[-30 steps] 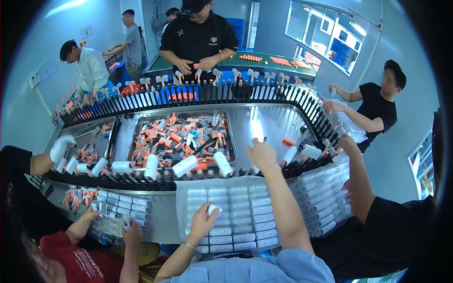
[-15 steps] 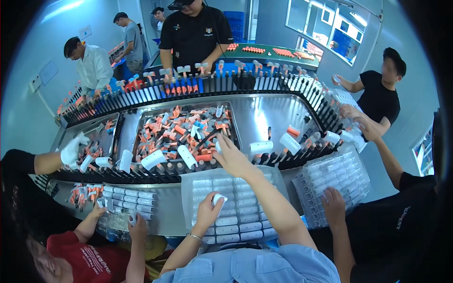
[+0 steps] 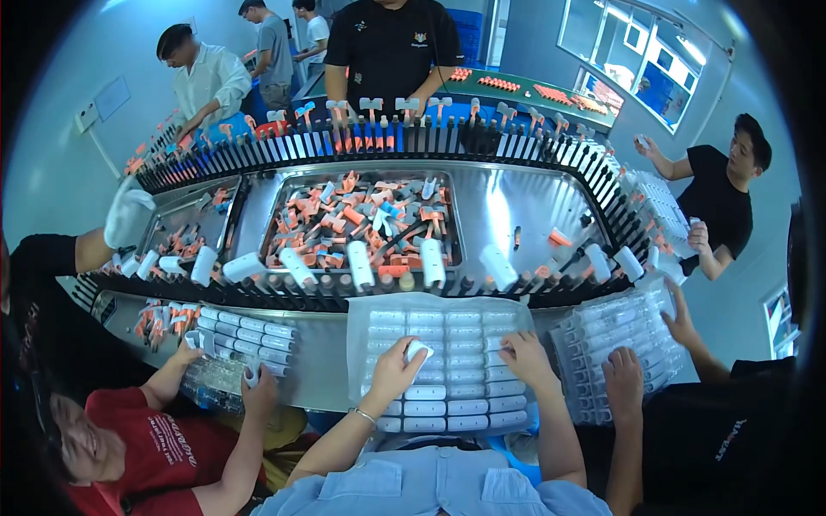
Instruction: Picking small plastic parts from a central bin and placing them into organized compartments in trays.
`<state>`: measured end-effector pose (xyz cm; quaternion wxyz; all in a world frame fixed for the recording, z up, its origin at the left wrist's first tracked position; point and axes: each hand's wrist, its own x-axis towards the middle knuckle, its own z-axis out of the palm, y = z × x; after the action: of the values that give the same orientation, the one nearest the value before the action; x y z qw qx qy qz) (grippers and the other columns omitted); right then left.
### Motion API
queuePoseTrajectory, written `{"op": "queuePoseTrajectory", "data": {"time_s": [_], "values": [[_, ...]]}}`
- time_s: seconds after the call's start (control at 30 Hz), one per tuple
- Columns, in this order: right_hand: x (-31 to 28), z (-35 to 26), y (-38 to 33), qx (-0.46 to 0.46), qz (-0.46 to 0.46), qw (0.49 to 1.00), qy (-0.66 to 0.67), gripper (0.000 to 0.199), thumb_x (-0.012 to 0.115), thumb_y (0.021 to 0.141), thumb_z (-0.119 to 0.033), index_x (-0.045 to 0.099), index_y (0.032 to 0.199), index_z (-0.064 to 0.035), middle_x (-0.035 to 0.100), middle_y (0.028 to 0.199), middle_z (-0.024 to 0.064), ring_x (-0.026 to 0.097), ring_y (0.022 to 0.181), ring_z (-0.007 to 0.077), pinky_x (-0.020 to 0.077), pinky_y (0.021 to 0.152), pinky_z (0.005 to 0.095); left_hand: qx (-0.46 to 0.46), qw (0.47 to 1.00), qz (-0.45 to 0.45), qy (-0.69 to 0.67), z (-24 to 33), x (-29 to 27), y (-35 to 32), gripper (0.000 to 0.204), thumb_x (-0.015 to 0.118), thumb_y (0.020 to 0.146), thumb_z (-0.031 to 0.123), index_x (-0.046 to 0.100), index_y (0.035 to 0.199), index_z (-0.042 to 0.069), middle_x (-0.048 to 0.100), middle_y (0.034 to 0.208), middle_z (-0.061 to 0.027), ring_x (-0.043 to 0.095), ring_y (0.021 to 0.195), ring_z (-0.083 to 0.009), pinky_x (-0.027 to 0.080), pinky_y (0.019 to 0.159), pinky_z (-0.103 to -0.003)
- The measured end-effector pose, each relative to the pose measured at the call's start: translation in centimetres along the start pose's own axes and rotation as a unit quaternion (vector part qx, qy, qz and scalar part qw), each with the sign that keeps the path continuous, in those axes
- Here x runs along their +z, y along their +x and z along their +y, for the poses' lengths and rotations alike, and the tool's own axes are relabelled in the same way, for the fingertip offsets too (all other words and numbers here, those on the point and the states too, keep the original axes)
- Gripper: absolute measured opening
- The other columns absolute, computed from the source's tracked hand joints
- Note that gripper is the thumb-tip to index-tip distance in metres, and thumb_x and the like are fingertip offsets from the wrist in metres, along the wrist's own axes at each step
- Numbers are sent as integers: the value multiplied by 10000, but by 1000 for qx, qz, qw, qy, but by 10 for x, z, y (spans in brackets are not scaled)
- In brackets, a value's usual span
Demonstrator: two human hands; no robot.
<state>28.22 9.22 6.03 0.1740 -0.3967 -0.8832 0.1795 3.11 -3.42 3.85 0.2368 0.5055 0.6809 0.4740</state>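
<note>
Left fingers hold a white piece (smooth, rounded)

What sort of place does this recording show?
Probably a factory assembly or packing floor: a black slatted conveyor-like loop, a rectangular metal tray heaped with orange and grey plastic pieces, and a translucent plastic tray holding rows of white curved pieces.

The rounded pieces are white, the loose parts coral, grey, white and blue, the wearer's shirt light blue, a co-worker's shirt red with white lettering.
</note>
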Motion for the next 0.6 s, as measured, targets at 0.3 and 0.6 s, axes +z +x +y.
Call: {"op": "queuePoseTrajectory", "data": {"time_s": [0.3, 0.6], "values": [[10, 17, 17, 43, -50, 995, -75, 316, 722, 682, -248, 638, 954, -111, 537, 974, 150, 495, 1008, 346, 457, 808, 426, 49, 998, 38, -8, -6, 8, -1, 297, 638, 810, 248, 591, 1019, 43, 585, 661, -107, 516, 491, -189, 416, 490, -307], [-19, -8, 14, 5, 1, 999, 45, 306, 575, 835, -217, 515, 1050, -7, 567, 997, 203, 545, 952, 370, 457, 780, 435, -18, 1000, 8, 11, -6, 5, -5, 279, 619, 824, 225, 591, 1037, 48, 632, 781, -94, 542, 576, -140, 443, 566, -270]]}}
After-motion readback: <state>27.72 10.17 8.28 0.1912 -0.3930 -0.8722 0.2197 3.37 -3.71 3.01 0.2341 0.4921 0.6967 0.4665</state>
